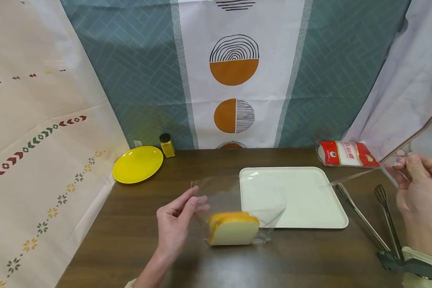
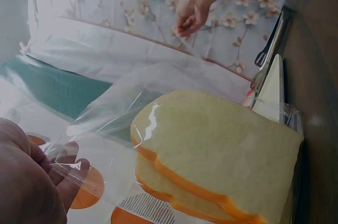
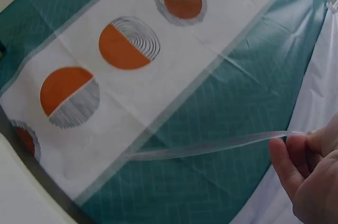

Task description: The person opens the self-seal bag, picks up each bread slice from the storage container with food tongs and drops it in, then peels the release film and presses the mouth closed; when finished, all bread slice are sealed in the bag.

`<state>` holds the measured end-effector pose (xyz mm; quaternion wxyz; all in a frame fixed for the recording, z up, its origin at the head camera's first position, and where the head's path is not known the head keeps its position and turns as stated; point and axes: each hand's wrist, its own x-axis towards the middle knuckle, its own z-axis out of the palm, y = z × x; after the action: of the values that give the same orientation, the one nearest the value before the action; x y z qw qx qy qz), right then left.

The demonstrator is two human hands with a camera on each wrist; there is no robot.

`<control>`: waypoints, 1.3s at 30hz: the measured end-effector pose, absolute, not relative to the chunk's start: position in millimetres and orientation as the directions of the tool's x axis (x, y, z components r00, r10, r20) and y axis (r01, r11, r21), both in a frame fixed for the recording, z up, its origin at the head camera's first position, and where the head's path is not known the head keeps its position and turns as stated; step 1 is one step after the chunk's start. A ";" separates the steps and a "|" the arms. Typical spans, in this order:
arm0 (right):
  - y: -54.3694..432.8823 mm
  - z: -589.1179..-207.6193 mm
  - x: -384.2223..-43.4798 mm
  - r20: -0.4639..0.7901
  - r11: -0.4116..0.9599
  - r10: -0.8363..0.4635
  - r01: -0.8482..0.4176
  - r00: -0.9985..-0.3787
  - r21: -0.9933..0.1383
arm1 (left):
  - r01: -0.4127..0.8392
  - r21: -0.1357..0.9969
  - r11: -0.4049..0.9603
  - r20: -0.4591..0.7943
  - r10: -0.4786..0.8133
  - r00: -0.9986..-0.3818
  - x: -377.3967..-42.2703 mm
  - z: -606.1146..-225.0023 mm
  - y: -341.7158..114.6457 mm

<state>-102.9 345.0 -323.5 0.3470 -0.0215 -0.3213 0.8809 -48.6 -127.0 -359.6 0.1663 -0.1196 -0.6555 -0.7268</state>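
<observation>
Two stacked bread slices (image 1: 234, 233) with orange crust sit in a clear plastic bag (image 1: 272, 219) above the wooden table, left of the white tray. My left hand (image 1: 175, 219) pinches the bag's upper left edge between thumb and fingers; the left wrist view shows the film stretched from the fingers (image 2: 66, 179) to the bread (image 2: 216, 145). Far to the right, my right hand (image 1: 423, 194) is raised and pinches one end of a thin clear plastic strip (image 3: 211, 146). The strip trails left from the fingertips, its other end loose over the tray.
A white rectangular tray (image 1: 291, 196) lies right of the bread. Metal tongs (image 1: 365, 220) with dark ends lie near my right wrist. At the back are a red-and-white packet (image 1: 349, 154), a yellow plate (image 1: 138, 165) and a black-capped yellow bottle (image 1: 167, 147). Patterned cloths hang around the table.
</observation>
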 end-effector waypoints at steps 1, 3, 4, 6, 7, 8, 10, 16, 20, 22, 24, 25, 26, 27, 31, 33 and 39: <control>347.8 -327.6 -100.2 0.180 -0.559 0.608 -0.578 -0.773 -0.595 | 0.398 0.914 -0.084 0.391 -0.088 -0.916 -48.9 -359.1 -127.3; 353.4 -338.7 -93.6 0.184 -0.572 0.571 -0.549 -0.800 -0.610 | 0.392 0.917 -0.081 0.385 -0.088 -0.919 -49.3 -358.3 -128.1; 355.5 -345.1 -90.0 0.181 -0.572 0.556 -0.531 -0.811 -0.625 | 0.388 0.918 -0.083 0.381 -0.088 -0.920 -49.5 -357.9 -128.4; 358.2 -359.2 -83.0 0.174 -0.561 0.538 -0.504 -0.825 -0.657 | 0.382 0.920 -0.089 0.374 -0.087 -0.923 -49.8 -357.3 -128.9; 359.0 -366.9 -79.1 0.169 -0.551 0.531 -0.490 -0.830 -0.676 | 0.380 0.920 -0.093 0.373 -0.085 -0.924 -49.9 -357.1 -129.0; 359.8 -374.9 -75.2 0.163 -0.541 0.526 -0.476 -0.834 -0.693 | 0.381 0.919 -0.096 0.374 -0.082 -0.924 -50.1 -357.1 -129.1; 360.6 -390.2 -67.7 0.143 -0.535 0.510 -0.443 -0.848 -0.720 | 0.389 0.916 -0.101 0.383 -0.076 -0.921 -50.3 -356.7 -129.2; 353.6 -428.1 -46.1 -0.057 -0.457 0.610 -0.292 -0.791 -0.840 | 0.420 0.902 -0.099 0.416 -0.062 -0.907 -51.0 -356.3 -129.2; 344.7 -446.6 -38.5 -0.154 -0.425 0.683 -0.216 -0.714 -0.879 | 0.415 0.905 -0.096 0.411 -0.061 -0.910 -51.4 -357.2 -128.8; 341.7 -452.7 -35.9 -0.180 -0.412 0.688 -0.174 -0.703 -0.894 | 0.405 0.909 -0.095 0.401 -0.064 -0.914 -51.5 -357.5 -128.8; 340.1 -456.5 -33.7 -0.198 -0.399 0.686 -0.134 -0.700 -0.907 | 0.393 0.915 -0.095 0.388 -0.065 -0.919 -51.5 -357.7 -129.0; 339.5 -457.8 -32.5 -0.206 -0.388 0.677 -0.105 -0.706 -0.916 | 0.389 0.916 -0.095 0.384 -0.066 -0.921 -51.6 -357.7 -129.1; 339.0 -459.0 -31.5 -0.204 -0.379 0.670 -0.092 -0.714 -0.921 | 0.385 0.918 -0.098 0.380 -0.066 -0.923 -51.5 -357.5 -129.2; 338.7 -460.2 -30.8 -0.204 -0.379 0.660 -0.085 -0.723 -0.922 | 0.383 0.918 -0.100 0.378 -0.066 -0.924 -51.4 -357.4 -129.2; 335.0 -464.7 -30.3 -0.173 -0.341 0.639 -0.074 -0.750 -0.937 | 0.381 0.919 -0.103 0.376 -0.064 -0.924 -51.1 -356.6 -129.5; 332.3 -465.0 -30.1 -0.158 -0.285 0.645 -0.043 -0.748 -0.958 | 0.386 0.917 -0.101 0.381 -0.062 -0.922 -50.9 -356.3 -129.5; 326.0 -455.8 -25.0 -0.004 0.197 0.622 0.162 -0.783 -0.967 | 0.406 0.909 -0.091 0.402 -0.062 -0.914 -50.4 -355.7 -129.1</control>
<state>-25.0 326.0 -455.8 0.1995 -0.2622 -0.7474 0.5769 -50.4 -129.1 -355.7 0.1609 -0.1314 -0.6546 -0.7268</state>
